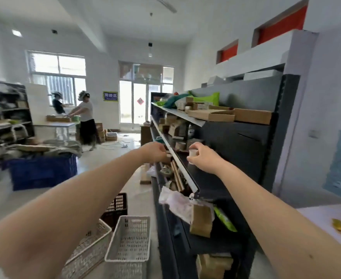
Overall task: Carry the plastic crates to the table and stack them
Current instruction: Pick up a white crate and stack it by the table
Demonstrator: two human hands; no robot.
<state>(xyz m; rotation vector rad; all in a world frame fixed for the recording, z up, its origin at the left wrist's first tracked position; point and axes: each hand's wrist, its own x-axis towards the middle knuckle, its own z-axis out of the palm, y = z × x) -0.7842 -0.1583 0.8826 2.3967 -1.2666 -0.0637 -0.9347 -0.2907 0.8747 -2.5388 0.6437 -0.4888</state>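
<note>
Little can be read here. A blue sign with a yellow-green border hangs on the far wall between the window and the glass door; its white characters are too blurred to make out. A red diamond sticker on the glass door is likewise illegible.

Both arms reach forward to the dark shelving unit on the right. Left hand at the edge of the middle shelf, fingers curled; what it grips is unclear. Right hand pinches a small white cup above that shelf. On the floor, near: two white plastic crates side by side, a dark crate just behind them. Blue crate far left. Two people work at a far table.
</note>
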